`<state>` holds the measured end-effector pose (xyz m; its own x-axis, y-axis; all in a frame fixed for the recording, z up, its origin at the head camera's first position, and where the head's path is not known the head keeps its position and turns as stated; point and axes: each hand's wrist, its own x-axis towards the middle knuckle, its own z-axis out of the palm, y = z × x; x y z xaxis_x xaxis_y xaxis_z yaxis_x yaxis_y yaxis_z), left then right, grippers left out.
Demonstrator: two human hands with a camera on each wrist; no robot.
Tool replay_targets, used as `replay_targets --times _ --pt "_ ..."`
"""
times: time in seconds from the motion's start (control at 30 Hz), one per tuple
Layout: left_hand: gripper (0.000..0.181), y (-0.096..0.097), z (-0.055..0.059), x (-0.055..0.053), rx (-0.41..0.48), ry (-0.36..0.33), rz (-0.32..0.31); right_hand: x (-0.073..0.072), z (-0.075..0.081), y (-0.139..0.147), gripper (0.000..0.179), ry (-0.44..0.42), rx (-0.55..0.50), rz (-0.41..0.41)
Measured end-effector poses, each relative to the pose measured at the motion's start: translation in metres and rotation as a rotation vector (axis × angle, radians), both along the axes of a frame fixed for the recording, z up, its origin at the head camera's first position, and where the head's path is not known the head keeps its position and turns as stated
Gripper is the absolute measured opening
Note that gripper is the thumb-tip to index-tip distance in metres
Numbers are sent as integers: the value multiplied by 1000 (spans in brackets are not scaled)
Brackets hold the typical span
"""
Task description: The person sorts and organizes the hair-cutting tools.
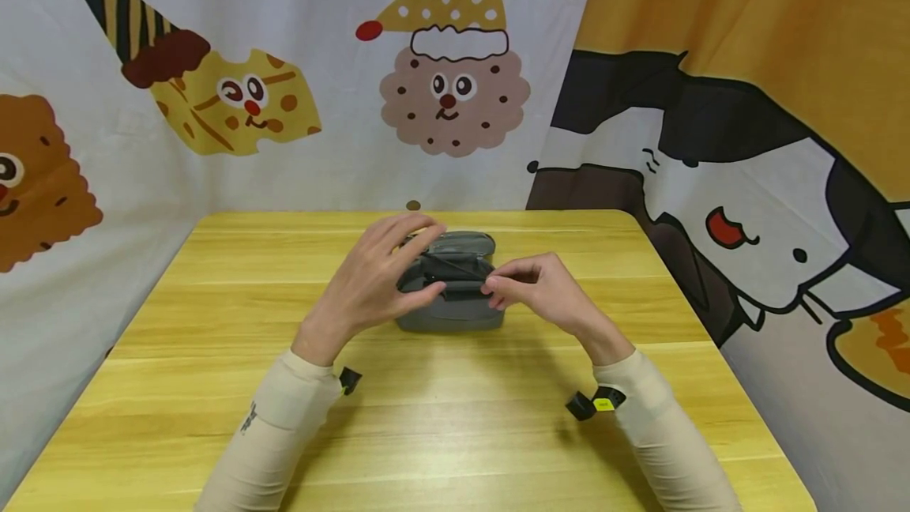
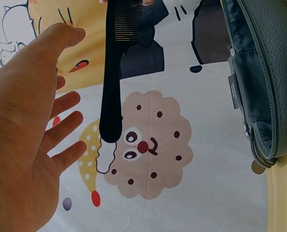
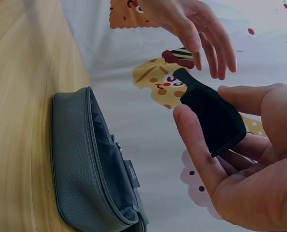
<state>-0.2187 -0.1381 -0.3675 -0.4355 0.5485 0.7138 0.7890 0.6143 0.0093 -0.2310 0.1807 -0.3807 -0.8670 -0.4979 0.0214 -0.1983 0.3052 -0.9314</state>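
My right hand (image 1: 543, 291) pinches a black comb (image 2: 112, 92) by its toothed end, between thumb and fingers. The comb's rounded handle points toward my left hand (image 1: 370, 279). That hand is spread beside the handle with a gap between, as the left wrist view shows, and it holds nothing. Beneath the comb stands a grey leather-like zip pouch (image 3: 73, 159), unzipped, its lid tipped back. Dark lining (image 3: 109, 150) and a small label (image 2: 235, 90) show inside. In the head view the comb overlaps the pouch's opening.
The pouch stands toward the far side of a light wooden table (image 1: 455, 417). Behind the table hangs a cloth backdrop (image 1: 284, 180) printed with cartoon figures. Small black cameras are strapped to both wrists, over pale sleeves (image 1: 277, 425).
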Motion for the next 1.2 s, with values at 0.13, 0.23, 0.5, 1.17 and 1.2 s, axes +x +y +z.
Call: replay_targets --times 0.13,0.23,0.5,1.17,1.2 --pt "79 0 0 -1 -1 -1 -3 0 1 0 28 -50 -50 7" --pt "79 2 -1 -1 1 3 -9 -1 2 0 32 -108 -102 10" --pt "82 9 -5 -3 -22 29 -37 -1 4 0 42 -243 -207 33" --pt "50 10 -12 -8 -67 176 3 -2 7 2 44 -391 -298 61" --pt "47 10 -13 -8 -68 178 5 -2 7 2 43 -394 -300 63"
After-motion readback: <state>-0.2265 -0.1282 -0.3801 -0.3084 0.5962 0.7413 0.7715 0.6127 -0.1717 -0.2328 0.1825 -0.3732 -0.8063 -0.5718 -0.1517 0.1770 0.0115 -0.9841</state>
